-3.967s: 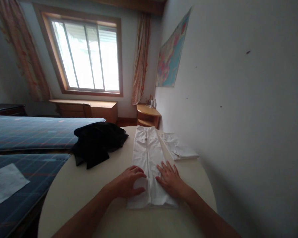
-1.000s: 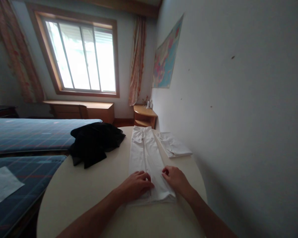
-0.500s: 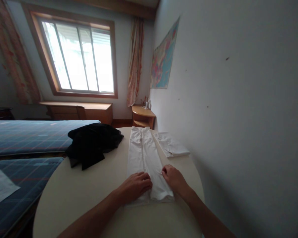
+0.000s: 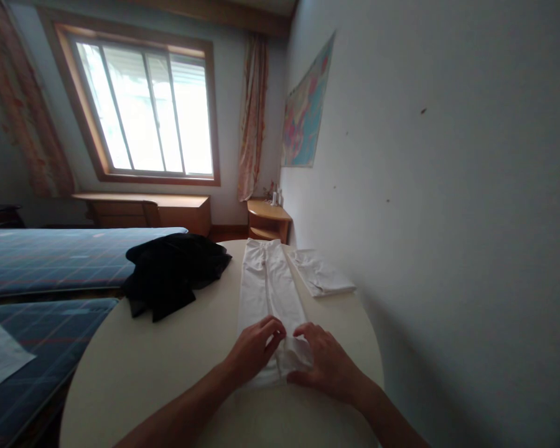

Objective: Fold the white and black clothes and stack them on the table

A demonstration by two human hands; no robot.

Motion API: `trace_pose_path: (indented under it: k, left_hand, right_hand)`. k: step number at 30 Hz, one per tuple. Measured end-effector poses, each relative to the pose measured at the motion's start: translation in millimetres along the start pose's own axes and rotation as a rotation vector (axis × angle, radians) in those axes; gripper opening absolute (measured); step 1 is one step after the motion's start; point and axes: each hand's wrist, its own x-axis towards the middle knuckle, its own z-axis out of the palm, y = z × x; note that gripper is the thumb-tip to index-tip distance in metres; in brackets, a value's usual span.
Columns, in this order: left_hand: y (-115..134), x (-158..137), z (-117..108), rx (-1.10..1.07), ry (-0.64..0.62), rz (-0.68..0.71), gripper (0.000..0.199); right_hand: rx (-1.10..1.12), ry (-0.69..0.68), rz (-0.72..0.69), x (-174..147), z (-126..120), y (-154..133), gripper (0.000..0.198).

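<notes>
A pair of white trousers [image 4: 254,292] lies lengthwise on the round cream table [image 4: 135,373], its legs side by side and the near ends in front of me. My left hand [image 4: 256,348] rests on the near part, thumb and fingertips drawn together on the cloth by the gap between the legs. On the right leg lies my right hand [image 4: 329,361], open, with its thumb spread from the fingers near the leg's end. Right of the trousers sits a folded white garment [image 4: 324,274]. A black garment [image 4: 177,270] lies crumpled at the table's far left.
Beds with blue plaid mattresses [image 4: 74,255] stand to the left, a white sheet [image 4: 2,354] on the nearer one. The wall [image 4: 448,249] runs close along the table's right side. Beyond the table stands a small wooden corner cabinet [image 4: 268,211].
My right hand has moved left from beside the trousers' edge onto the right leg, its thumb and fingers spreading. My left hand has drawn its thumb and fingers together on the cloth.
</notes>
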Motion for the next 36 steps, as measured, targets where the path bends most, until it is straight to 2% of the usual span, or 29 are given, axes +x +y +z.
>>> trace_pose_path:
  k: [4,8,12,16,22,26,31,36]
  left_hand:
    - [4,7,1,-0.065,-0.023,0.001,0.014]
    - [13,22,3,-0.126,-0.037,-0.001,0.014]
    - [23,35,7,-0.135,-0.051,0.036,0.013]
    - [24,34,12,-0.155,-0.054,0.044,0.014]
    - [14,22,9,-0.139,-0.074,0.062,0.013]
    - [12,19,1,-0.127,-0.103,0.081,0.013]
    - [6,13,-1,-0.079,-0.175,0.053,0.013]
    - [-2,2,-1,0.066,-0.276,0.102,0.012]
  right_hand:
    - [-0.046,0.141,0.036,-3,22,8,0.035]
    - [-0.146,0.290,0.037,-6,33,11,0.040]
    - [-0.197,0.370,-0.001,-7,36,16,0.051]
    - [-0.188,0.348,0.065,-10,31,21,0.063]
    - [-0.219,0.263,0.105,-23,22,22,0.049]
    - [-0.244,0.203,0.131,-29,22,23,0.057]
    - [-0.253,0.249,0.097,-34,25,24,0.056]
    - [-0.265,0.211,0.090,-37,26,22,0.043]
